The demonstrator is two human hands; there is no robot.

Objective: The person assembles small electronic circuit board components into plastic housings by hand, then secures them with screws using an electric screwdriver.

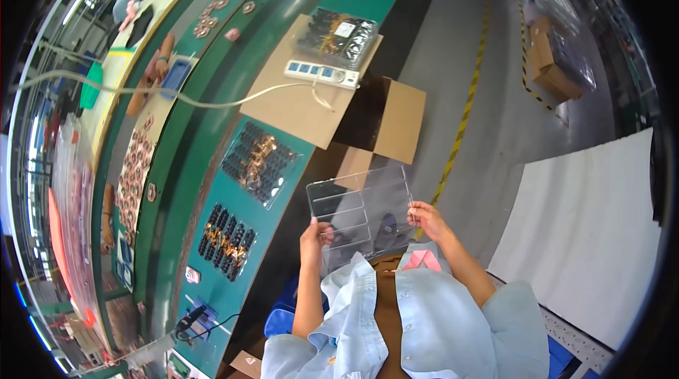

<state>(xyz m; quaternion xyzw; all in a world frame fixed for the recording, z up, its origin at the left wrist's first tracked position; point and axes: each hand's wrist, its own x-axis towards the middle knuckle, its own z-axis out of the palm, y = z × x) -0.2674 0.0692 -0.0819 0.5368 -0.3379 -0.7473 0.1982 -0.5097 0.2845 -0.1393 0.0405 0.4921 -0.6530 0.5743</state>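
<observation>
Between my two hands I hold up a clear plastic tray (385, 199), thin and see-through, with ridges dividing its left part. My left hand (313, 239) pinches its left edge, and my right hand (426, 219) grips the right edge. No parts show in the tray. To the left, on the green bench, lies a clear tray of small black and copper parts (258, 160). Nearer me, several rows of similar black and copper parts (226, 241) lie on the bench.
A white power strip (322, 74) and a stack of filled clear trays (338, 36) rest on cardboard (297, 107) farther up the bench. An open carton (399, 121) stands beside the bench. Other people's hands (161, 66) work across the conveyor. A white cable (205, 104) crosses above.
</observation>
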